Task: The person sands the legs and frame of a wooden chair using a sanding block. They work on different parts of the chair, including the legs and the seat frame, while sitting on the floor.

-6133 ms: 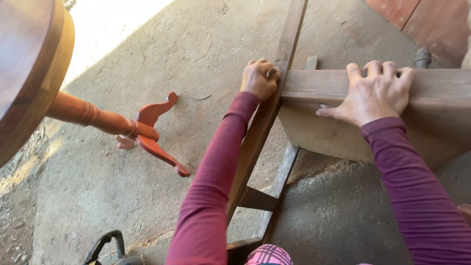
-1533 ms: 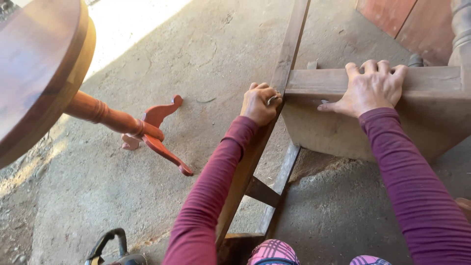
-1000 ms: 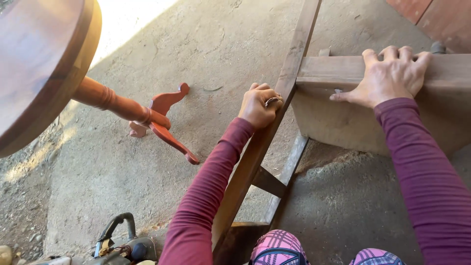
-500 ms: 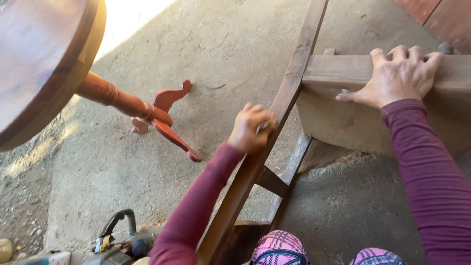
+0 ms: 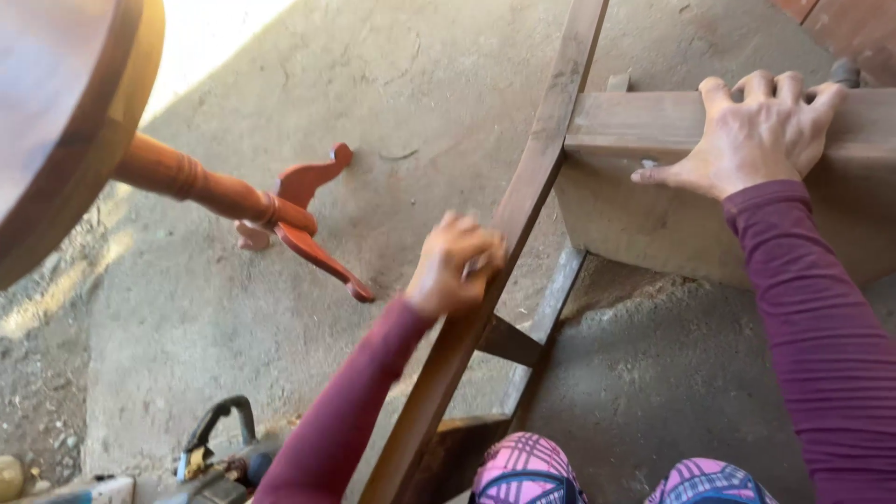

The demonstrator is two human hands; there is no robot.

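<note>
Two hands are showing: left hand (image 5: 455,266) near centre, right hand (image 5: 756,135) far right. One wooden frame (image 5: 551,140) is running through the middle. One round pedestal table (image 5: 75,131) is lying far left. One power tool (image 5: 219,457) is sitting near left.

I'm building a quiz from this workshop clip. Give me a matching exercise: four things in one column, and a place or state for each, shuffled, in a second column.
Things:
1. left hand
2. right hand
3. round pedestal table
4. power tool

Places or states:
A. tipped on its side, curved reddish feet off to the right
B. spread flat on the horizontal wooden board
C. lying on the concrete floor at the bottom edge
D. closed against the long slanted wooden rail

Pairs: 1-D, 2-B, 3-A, 4-C
</note>
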